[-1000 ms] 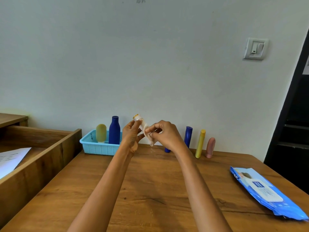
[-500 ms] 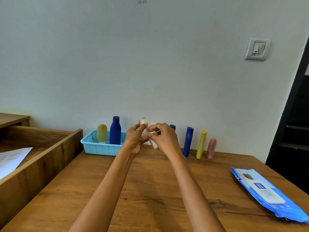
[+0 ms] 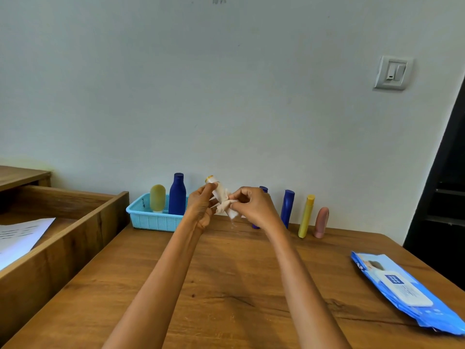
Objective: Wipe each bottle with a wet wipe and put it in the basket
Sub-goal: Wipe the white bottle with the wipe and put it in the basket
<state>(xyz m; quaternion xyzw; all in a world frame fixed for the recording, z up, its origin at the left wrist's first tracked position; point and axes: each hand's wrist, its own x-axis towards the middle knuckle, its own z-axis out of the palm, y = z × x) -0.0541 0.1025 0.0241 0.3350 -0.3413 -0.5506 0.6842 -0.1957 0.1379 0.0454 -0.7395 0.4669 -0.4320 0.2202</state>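
My left hand (image 3: 201,206) holds a small white bottle with a yellow cap (image 3: 213,183) tilted in the air above the table. A white wet wipe (image 3: 224,204) is wrapped round the bottle's lower part, and my right hand (image 3: 253,207) pinches it there. The light blue basket (image 3: 151,219) stands at the back left with a green bottle (image 3: 157,198) and a dark blue bottle (image 3: 177,193) upright in it. Against the wall stand a blue tube (image 3: 287,207), a yellow tube (image 3: 306,215) and a pink tube (image 3: 321,222). Another blue bottle (image 3: 263,189) is mostly hidden behind my right hand.
A blue pack of wet wipes (image 3: 405,290) lies near the table's right edge. A wooden open drawer (image 3: 63,238) with white paper (image 3: 20,238) sits to the left of the wooden table (image 3: 226,285). A dark doorway is at the far right.
The bottle's cap end has tipped slightly left and up as my hands turn the bottle inside the wipe. The view has shifted a little.
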